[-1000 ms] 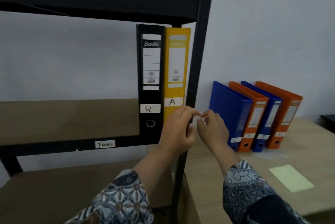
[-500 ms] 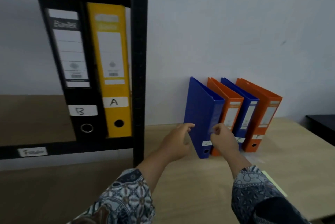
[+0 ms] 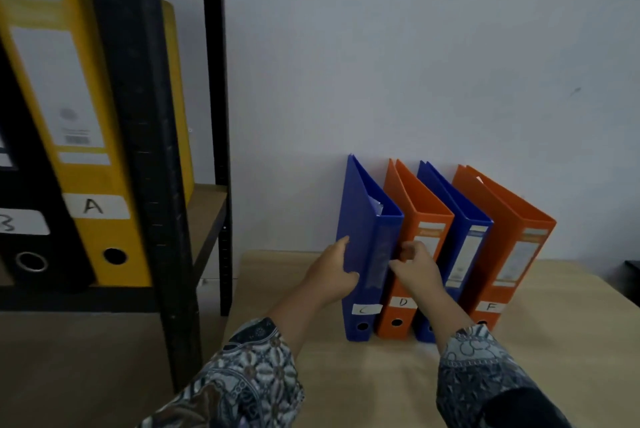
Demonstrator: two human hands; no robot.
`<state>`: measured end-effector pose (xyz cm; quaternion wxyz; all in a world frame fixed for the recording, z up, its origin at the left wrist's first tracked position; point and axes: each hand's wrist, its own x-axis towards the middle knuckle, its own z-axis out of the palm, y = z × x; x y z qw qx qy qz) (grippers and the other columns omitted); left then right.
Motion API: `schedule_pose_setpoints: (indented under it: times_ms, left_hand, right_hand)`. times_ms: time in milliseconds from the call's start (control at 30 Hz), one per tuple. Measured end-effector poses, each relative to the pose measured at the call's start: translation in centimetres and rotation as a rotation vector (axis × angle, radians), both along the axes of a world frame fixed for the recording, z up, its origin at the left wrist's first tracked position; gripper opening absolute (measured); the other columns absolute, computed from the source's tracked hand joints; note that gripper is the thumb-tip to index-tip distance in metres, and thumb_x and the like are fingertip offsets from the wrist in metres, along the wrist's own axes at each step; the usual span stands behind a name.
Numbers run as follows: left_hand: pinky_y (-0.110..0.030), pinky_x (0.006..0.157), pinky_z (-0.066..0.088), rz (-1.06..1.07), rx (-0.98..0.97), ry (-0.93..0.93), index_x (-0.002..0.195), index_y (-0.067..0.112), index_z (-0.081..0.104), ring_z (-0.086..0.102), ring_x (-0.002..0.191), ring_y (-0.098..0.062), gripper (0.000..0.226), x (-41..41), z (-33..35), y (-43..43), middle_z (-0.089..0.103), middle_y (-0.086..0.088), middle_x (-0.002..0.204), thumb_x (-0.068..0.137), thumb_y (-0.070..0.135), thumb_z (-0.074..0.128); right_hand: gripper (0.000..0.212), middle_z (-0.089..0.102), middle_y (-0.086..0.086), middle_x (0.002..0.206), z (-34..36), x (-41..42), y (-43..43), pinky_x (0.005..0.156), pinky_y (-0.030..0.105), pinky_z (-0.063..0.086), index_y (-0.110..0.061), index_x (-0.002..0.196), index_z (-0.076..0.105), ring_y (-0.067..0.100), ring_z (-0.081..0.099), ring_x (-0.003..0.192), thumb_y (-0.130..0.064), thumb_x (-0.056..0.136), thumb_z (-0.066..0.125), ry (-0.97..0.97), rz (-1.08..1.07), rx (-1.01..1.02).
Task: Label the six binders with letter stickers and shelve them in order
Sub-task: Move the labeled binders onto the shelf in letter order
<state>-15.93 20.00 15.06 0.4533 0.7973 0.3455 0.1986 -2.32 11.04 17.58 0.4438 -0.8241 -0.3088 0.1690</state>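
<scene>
Four binders stand leaning against the wall on the wooden table: blue C binder, orange D binder, a second blue binder, and orange F binder. My left hand grips the C binder's left side. My right hand presses on its right side, fingers between C and D. On the black shelf rack stand the yellow A binder and the black B binder.
The rack's upright post stands between the shelf and the table. A white wall backs the binders. A dark object sits at the table's far right edge.
The view has swung right, from the shelf to the table. Both hands left the rack's post, reached forward, and closed on either side of the blue C binder.
</scene>
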Motion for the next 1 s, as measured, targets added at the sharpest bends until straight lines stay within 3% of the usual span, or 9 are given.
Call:
schedule_pose_setpoints:
  times_ms: [100, 167, 233, 333, 533, 667, 733, 833, 1000]
  left_hand:
    - [-0.034, 0.09, 0.051, 0.016, -0.096, 0.026, 0.152, 0.029, 0.008, 0.048, 0.125, -0.021, 0.082, 2.1, -0.5, 0.6, 0.036, 0.001, 0.147, 0.088, 0.016, 0.057]
    - [-0.035, 0.086, 0.053, 0.004, -0.162, 0.041, 0.15, 0.041, 0.005, 0.055, 0.116, -0.021, 0.087, 3.3, -1.2, 1.0, 0.042, 0.0, 0.143, 0.084, 0.021, 0.057]
    - [-0.042, 0.088, 0.054, -0.005, -0.209, 0.024, 0.147, 0.047, 0.01, 0.058, 0.109, -0.019, 0.087, 4.4, -2.5, 1.5, 0.05, -0.002, 0.137, 0.077, 0.023, 0.056]
    - [-0.045, 0.088, 0.055, 0.046, -0.262, -0.054, 0.148, 0.037, 0.02, 0.06, 0.104, -0.02, 0.079, 4.8, -2.9, 1.4, 0.056, -0.004, 0.127, 0.079, 0.015, 0.053]
    - [-0.033, 0.09, 0.05, 0.102, -0.268, -0.168, 0.134, 0.026, 0.047, 0.059, 0.109, -0.021, 0.051, 1.0, -1.2, -0.1, 0.061, -0.006, 0.124, 0.09, 0.003, 0.052]
    - [-0.038, 0.092, 0.051, 0.132, -0.239, -0.195, 0.138, 0.03, 0.04, 0.058, 0.11, -0.021, 0.061, -1.5, -0.6, -0.9, 0.06, -0.001, 0.122, 0.085, 0.005, 0.059]
    - [-0.032, 0.087, 0.052, 0.123, -0.23, -0.214, 0.139, 0.029, 0.038, 0.058, 0.111, -0.02, 0.061, -2.8, -0.4, -1.1, 0.06, -0.001, 0.122, 0.087, 0.006, 0.06]
    - [-0.018, 0.078, 0.049, 0.064, -0.186, -0.216, 0.143, 0.028, 0.032, 0.057, 0.109, -0.014, 0.062, -5.1, 0.5, -2.0, 0.057, 0.002, 0.121, 0.091, 0.005, 0.056]
    - [-0.031, 0.091, 0.05, -0.006, -0.195, -0.172, 0.15, 0.039, 0.01, 0.053, 0.12, -0.021, 0.076, -9.3, 2.6, -3.0, 0.05, -0.004, 0.134, 0.094, 0.013, 0.054]
  right_hand:
    - [0.047, 0.056, 0.008, 0.125, -0.8, 0.6, 0.9, 0.083, 0.033, 0.047, -0.013, 0.129, 0.046, 0.021, 0.055, 0.106, -0.01, 0.086, 0.062, 0.07, 0.044, 0.042]
    - [0.042, 0.06, 0.008, 0.119, -1.1, 0.8, 1.4, 0.082, 0.035, 0.051, -0.013, 0.126, 0.049, 0.018, 0.056, 0.096, -0.011, 0.086, 0.061, 0.077, 0.071, 0.031]
    - [0.039, 0.062, 0.006, 0.114, -1.4, 0.6, 1.9, 0.08, 0.035, 0.051, -0.014, 0.125, 0.051, 0.016, 0.056, 0.09, -0.013, 0.087, 0.06, 0.052, 0.101, 0.029]
    - [0.04, 0.062, 0.003, 0.113, -1.6, 0.1, 2.4, 0.084, 0.035, 0.05, -0.014, 0.125, 0.053, 0.015, 0.056, 0.093, -0.015, 0.087, 0.062, 0.024, 0.148, 0.045]
    - [0.03, 0.069, 0.005, 0.098, -1.9, -1.5, 2.6, 0.083, 0.045, 0.053, -0.012, 0.108, 0.059, 0.021, 0.064, 0.089, -0.017, 0.081, 0.07, 0.015, 0.247, 0.015]
    - [0.033, 0.062, -0.001, 0.076, -1.6, -3.8, 2.3, 0.064, 0.025, 0.049, -0.007, 0.113, 0.059, 0.014, 0.061, 0.072, -0.011, 0.082, 0.07, 0.08, 0.355, 0.007]
    - [0.04, 0.061, -0.003, 0.081, -1.4, -5.1, 1.7, 0.064, 0.022, 0.047, -0.011, 0.12, 0.057, 0.011, 0.06, 0.076, -0.011, 0.082, 0.07, 0.118, 0.376, 0.045]
    - [0.036, 0.061, 0.001, 0.109, -1.2, -6.8, 0.5, 0.07, 0.027, 0.051, -0.021, 0.116, 0.053, 0.013, 0.061, 0.092, -0.02, 0.083, 0.069, 0.234, 0.369, 0.12]
    - [0.028, 0.066, 0.005, 0.11, 0.1, -10.5, -2.0, 0.074, 0.034, 0.054, -0.024, 0.11, 0.051, 0.02, 0.066, 0.096, -0.028, 0.086, 0.065, 0.379, 0.383, 0.218]
